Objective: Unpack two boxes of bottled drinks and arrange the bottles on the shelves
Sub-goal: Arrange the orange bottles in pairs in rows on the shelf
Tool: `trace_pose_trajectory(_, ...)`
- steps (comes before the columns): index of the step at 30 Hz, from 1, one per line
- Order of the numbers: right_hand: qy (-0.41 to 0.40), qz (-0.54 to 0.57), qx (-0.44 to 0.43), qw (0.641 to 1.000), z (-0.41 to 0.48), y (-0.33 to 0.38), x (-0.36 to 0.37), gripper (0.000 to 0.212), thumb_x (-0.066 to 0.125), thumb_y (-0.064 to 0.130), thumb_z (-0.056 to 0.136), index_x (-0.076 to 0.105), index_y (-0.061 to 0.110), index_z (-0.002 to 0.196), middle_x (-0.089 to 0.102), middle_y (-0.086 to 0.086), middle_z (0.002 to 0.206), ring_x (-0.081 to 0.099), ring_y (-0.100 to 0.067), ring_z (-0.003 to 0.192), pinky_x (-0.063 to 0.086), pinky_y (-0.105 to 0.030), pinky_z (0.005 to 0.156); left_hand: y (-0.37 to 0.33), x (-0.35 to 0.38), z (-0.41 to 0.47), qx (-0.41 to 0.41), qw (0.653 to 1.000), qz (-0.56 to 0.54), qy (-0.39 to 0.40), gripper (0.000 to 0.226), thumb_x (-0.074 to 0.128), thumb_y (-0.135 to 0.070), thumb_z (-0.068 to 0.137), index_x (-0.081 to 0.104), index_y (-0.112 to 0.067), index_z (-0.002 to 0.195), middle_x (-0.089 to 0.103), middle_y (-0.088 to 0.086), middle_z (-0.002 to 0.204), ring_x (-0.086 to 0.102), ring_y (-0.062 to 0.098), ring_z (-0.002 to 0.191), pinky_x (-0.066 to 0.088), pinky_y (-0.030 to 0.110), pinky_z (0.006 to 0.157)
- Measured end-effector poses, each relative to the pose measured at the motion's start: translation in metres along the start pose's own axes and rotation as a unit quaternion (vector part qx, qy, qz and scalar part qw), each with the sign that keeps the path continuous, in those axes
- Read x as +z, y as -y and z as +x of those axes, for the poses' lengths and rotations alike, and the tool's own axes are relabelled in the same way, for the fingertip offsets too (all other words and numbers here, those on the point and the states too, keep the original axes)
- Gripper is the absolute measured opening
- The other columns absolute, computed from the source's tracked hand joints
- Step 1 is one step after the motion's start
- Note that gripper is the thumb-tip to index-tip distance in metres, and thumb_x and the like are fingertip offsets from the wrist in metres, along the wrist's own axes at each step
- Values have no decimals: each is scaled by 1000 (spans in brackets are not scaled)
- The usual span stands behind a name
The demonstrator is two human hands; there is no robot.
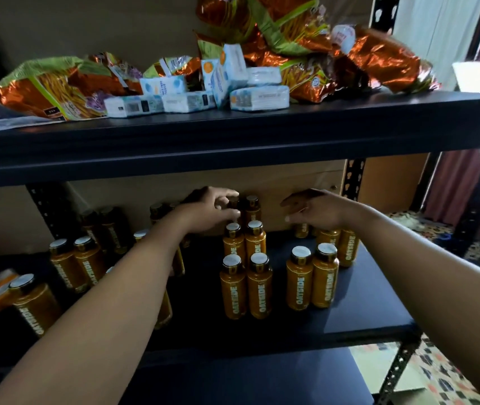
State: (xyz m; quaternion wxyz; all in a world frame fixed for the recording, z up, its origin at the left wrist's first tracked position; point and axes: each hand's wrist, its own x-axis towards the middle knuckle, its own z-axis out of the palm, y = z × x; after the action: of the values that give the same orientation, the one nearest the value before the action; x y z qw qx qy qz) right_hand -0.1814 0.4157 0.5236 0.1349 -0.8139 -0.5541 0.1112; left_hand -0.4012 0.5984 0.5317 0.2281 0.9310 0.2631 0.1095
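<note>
The left hand [212, 211] reaches deep into the middle shelf, its thumb and fingers curled round the dark neck of the back bottle [234, 204], an orange plastic drink bottle with a pale cap. That bottle stands upright at the far end of the middle rows [246, 283], two files of like bottles running front to back, side by side and touching, with "OATSIDE" printed down each. The right hand [317, 211] hovers flat and loose above the rear of the right cluster [311, 277], fingers stretched toward the left and holding nothing. That cluster has two bottles in front and more behind, partly hidden under the hand. More of the same bottles, the left group [76, 263], stand beyond the left forearm, some in shadow near the back.

All of them rest on the dark blue shelf board [364, 302], with a brown cardboard panel [291, 182] behind and a black perforated upright [353, 176] at the right rear. On the upper dark shelf [233, 135] lie crumpled orange-and-green foil snack bags [52, 89] and white-and-blue tissue packs [259, 97], heaped loosely together. To the right are maroon curtains [452, 185] and a patterned floor [443, 375].
</note>
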Motion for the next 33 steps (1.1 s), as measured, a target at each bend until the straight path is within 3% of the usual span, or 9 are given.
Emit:
trace_pose_trajectory(9, 31, 7, -13, 999, -55, -21, -26, 60, 62, 48, 99, 44, 29, 153, 60, 1, 142, 52, -17, 131, 37, -34, 110, -84, 5, -15, 34, 987, 66, 143, 67, 67, -52, 92, 39, -38, 152, 62, -6, 135, 55, 15, 123, 42, 31, 89)
trace_pose_trajectory(12, 44, 21, -13, 999, -65, -36, -17, 61, 65, 46, 97, 44, 29, 152, 56, 1, 146, 51, -19, 133, 37, -29, 101, -101, 35, -15, 40, 986, 47, 156, 70, 70, -48, 91, 39, -36, 153, 59, -1, 138, 55, 16, 120, 44, 31, 89)
trace_pose_trajectory(18, 57, 46, -17, 997, -72, -69, 21, 62, 71, 43, 94, 48, 31, 150, 54, 3, 147, 53, -17, 129, 44, -31, 101, -111, 95, -11, 22, 992, 22, 125, 68, 73, -34, 92, 41, -34, 152, 48, 4, 151, 54, 19, 126, 45, 30, 92)
trace_pose_trajectory(21, 36, 85, -35, 995, -71, -79, 39, 51, 75, 34, 92, 56, 34, 139, 61, 6, 135, 57, -16, 123, 48, -37, 104, -108, 113, -11, 6, 994, 44, 102, 62, 75, -30, 89, 50, -32, 146, 50, 2, 149, 53, 20, 129, 46, 31, 96)
trace_pose_trajectory(26, -29, 136, -47, 989, -69, -86, 60, 40, 79, 25, 88, 60, 31, 123, 64, 7, 115, 62, -18, 110, 54, -43, 95, -103, 128, -17, -12, 999, 34, 37, 45, 70, -22, 93, 61, -28, 137, 53, -2, 146, 52, 19, 131, 44, 32, 103)
trace_pose_trajectory(33, -52, 154, -45, 986, -67, -87, 68, 37, 80, 33, 86, 57, 41, 113, 66, 11, 113, 63, -15, 109, 55, -46, 95, -99, 134, -20, -30, 999, 5, 32, 47, 70, -21, 93, 59, -30, 138, 56, -4, 146, 53, 17, 130, 46, 33, 102)
